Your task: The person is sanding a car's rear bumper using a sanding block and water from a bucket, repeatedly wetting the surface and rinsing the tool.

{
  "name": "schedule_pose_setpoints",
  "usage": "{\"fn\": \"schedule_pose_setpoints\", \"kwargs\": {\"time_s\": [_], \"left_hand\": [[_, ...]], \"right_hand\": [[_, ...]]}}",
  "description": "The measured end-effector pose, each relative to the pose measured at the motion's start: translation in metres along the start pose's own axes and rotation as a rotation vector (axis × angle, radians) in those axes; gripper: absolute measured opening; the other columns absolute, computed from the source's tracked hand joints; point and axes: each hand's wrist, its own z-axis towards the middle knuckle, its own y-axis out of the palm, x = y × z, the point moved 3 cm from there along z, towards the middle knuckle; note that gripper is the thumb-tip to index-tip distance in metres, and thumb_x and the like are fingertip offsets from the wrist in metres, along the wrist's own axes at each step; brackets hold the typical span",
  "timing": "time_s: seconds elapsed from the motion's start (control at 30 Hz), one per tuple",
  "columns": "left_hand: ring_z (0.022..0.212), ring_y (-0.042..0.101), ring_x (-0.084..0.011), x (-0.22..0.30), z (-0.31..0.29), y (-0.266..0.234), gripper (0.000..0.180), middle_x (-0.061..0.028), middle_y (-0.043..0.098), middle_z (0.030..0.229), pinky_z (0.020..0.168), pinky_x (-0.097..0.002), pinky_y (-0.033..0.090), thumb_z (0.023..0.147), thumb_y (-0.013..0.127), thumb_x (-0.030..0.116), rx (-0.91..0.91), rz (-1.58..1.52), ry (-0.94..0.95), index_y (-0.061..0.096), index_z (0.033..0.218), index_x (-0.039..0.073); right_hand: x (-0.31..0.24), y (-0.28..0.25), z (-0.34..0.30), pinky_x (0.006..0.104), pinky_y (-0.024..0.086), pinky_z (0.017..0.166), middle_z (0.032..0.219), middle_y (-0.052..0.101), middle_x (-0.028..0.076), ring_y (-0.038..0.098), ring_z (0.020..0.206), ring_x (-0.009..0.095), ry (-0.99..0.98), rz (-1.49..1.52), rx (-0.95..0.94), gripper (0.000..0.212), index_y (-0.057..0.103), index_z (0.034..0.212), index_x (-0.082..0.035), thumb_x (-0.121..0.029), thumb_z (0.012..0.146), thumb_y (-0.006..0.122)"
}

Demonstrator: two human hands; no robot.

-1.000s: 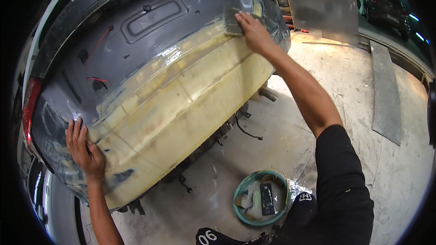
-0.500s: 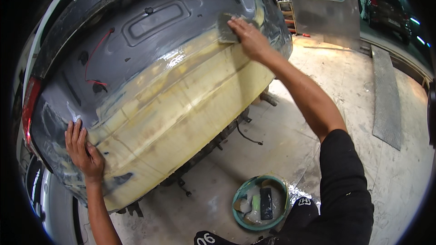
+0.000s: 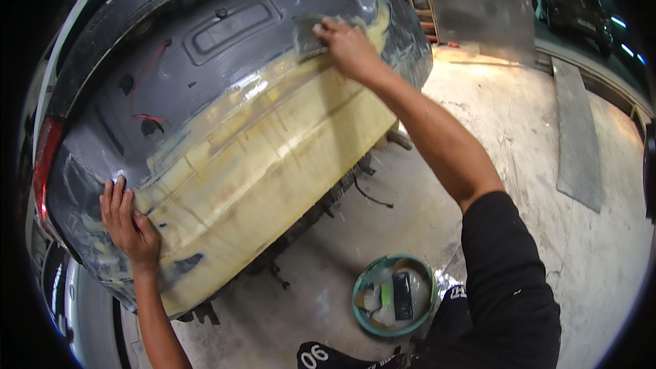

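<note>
The rear panel of a car [image 3: 294, 157] stretches before me, dark grey above, with a wide band of yellowish filler below; parts of it shine wet. My right hand [image 3: 352, 49] presses a grey-green sheet of sandpaper [image 3: 305, 39] against the panel, near the upper right edge of the filler. The fingers lie over the sheet and hide part of it. At the panel's lower left, my left hand [image 3: 131, 224] rests flat on the surface with its fingers stretched and the thumb apart, holding nothing.
A teal basin [image 3: 360, 304] on the floor holds cloudy water, a black block [image 3: 403, 295] and a green piece [image 3: 387, 294]. Red wires [image 3: 134, 89] hang from the panel. Brackets and a cable [image 3: 369, 197] jut out beneath it. A grey textured strip [image 3: 577, 143] lies at right.
My right hand has slid left along the panel with the sandpaper. My left hand stays at the same spot on the panel. The whole view has shifted slightly.
</note>
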Motion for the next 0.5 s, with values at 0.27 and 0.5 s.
{"fn": "schedule_pose_setpoints", "kwargs": {"time_s": [0.27,0.5], "left_hand": [[0.136,0.049,-0.0378,-0.002,-0.001,-0.003,0.043,-0.016,0.061,0.137,0.117,-0.0545,0.029,0.081,0.046,-0.005,0.025,-0.015,-0.021,0.062,0.12,0.0],[0.136,0.049,-0.0379,-0.012,-0.004,-0.011,0.042,-0.016,0.061,0.137,0.116,-0.0544,0.031,0.081,0.046,-0.005,0.013,0.014,-0.004,0.062,0.12,0.0]], "right_hand": [[0.049,0.021,-0.014,0.0531,0.045,0.101,0.134,0.058,0.02,0.054,0.126,0.039,0.075,-0.084,0.161,0.041,0.056,0.129,0.002,-0.013,0.092,0.048],[-0.074,0.021,-0.025,0.0503,0.041,0.11,0.137,0.052,0.031,0.051,0.13,0.042,-0.053,-0.029,0.17,0.043,0.052,0.132,0.007,-0.006,0.092,0.045]]}}
